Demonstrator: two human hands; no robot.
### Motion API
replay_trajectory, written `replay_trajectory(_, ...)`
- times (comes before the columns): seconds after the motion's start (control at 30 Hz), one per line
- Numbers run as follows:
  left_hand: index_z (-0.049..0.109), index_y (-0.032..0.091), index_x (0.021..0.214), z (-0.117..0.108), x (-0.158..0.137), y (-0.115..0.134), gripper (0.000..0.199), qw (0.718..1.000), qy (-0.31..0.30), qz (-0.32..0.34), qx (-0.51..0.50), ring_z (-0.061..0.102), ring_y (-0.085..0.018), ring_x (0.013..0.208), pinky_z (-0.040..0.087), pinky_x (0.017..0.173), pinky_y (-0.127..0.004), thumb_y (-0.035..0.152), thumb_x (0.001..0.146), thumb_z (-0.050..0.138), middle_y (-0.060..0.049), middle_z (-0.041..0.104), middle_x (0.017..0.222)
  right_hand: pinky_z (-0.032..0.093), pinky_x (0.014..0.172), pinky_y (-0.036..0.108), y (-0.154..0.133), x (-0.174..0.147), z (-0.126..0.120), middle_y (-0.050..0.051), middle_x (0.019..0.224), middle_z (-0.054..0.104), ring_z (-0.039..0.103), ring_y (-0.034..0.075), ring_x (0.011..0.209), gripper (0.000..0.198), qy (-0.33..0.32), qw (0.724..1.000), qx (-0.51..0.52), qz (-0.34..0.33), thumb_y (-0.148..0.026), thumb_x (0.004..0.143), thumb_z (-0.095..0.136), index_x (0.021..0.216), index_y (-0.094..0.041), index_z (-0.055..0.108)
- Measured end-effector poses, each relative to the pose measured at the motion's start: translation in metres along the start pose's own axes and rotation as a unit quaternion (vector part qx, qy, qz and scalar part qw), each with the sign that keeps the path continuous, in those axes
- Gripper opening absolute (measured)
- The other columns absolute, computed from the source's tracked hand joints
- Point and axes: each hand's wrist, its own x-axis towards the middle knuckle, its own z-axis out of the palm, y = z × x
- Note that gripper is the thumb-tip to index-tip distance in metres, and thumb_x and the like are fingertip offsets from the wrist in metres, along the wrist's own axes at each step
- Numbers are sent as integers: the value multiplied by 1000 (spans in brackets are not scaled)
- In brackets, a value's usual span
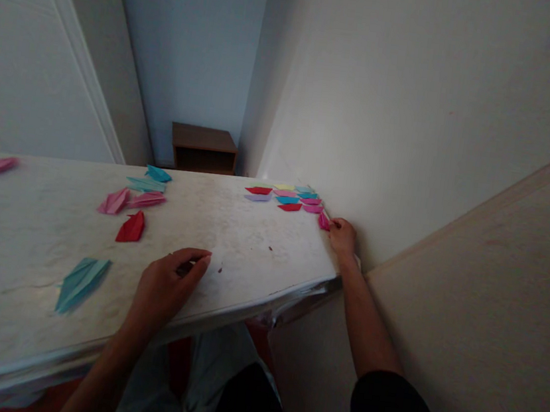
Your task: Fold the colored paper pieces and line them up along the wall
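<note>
At the far right end of the table, my right hand (342,237) pinches a magenta folded paper piece (324,221) between thumb and fingers, close to the tabletop. Just beyond it lie several flat folded papers in short rows, among them a red one (289,207), a blue one (287,200) and a lavender one (257,198). My left hand (170,283) rests over the table's near edge, thumb and forefinger tips together, with nothing visible between them. To its left are a teal folded paper (82,284) and a red folded paper (130,227).
Pink folded papers (115,201) and a blue one (158,174) lie on the left half of the white table (213,218). A wall (391,113) borders the table's right end. Behind stands a brown open-fronted cabinet (204,138). Dark specks dot the tabletop.
</note>
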Motion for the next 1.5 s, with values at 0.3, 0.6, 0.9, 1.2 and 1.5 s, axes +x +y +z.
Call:
replay_trajectory(0.3,74,23,86,-3,-9,-5,38,1000,3,21,-9,69,-23,76,53,68,-31,55,75,58,-4,77,86,43,88,35,-8,-7,3,16,107,64,57,24,95,37,3,996,-57,-62,-35,85,55,111,-11,67)
replay_trajectory(0.6,75,23,87,-2,-9,-6,38,1000,15,15,-4,70,-24,78,54,68,-29,55,75,59,-5,76,87,45,81,31,-11,-19,0,14,98,64,59,22,84,32,-10,992,-110,-55,-23,83,52,108,-15,71)
replay_trajectory(0.9,75,22,87,-1,-10,-9,37,999,15,24,-18,70,-23,79,55,69,-29,54,76,59,-5,76,89,46,83,34,-14,-21,-3,17,105,63,58,24,89,33,31,994,-77,-68,-24,81,52,107,-13,69)
replay_trajectory(1.2,73,18,86,-5,-15,-4,32,994,36,14,-105,67,-20,71,53,65,-29,46,79,59,-6,75,81,50,80,38,-38,-49,-7,14,101,65,60,21,75,29,-2,973,17,-230,-28,86,46,99,-14,68)
replay_trajectory(1.5,71,17,89,-19,-35,-19,20,961,230,152,31,61,-15,70,49,68,-26,26,88,54,-4,68,76,53,77,35,-92,-104,2,8,94,70,66,21,84,24,-165,913,132,-350,-34,90,50,92,-20,69)
